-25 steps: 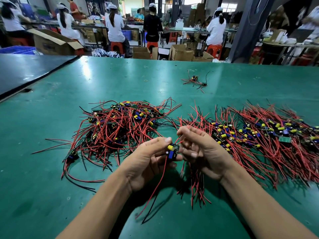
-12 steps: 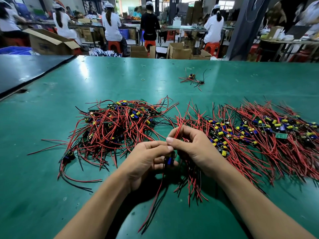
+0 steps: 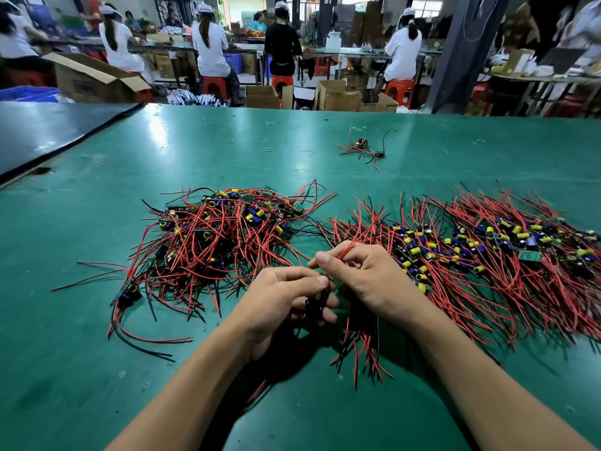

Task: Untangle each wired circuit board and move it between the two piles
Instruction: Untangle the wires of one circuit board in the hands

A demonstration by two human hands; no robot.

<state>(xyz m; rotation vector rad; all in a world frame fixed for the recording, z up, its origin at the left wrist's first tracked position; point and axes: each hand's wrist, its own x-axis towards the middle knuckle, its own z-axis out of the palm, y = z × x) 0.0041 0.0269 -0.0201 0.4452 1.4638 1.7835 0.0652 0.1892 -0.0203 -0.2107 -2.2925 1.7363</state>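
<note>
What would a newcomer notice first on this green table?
Two tangles of wired circuit boards cover the green table: the left pile and the wider right pile. In front, between them, the left hand grips a dark board while the right hand pinches red wires. One stray board lies farther back.

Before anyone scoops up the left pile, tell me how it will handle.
The left pile would likely lift as one floppy clump, since its wires loop through each other. Its loose ends splay across the green table, so strands would probably trail and snag. Its small boards look light, but their capacitors may bend if squeezed.
</note>
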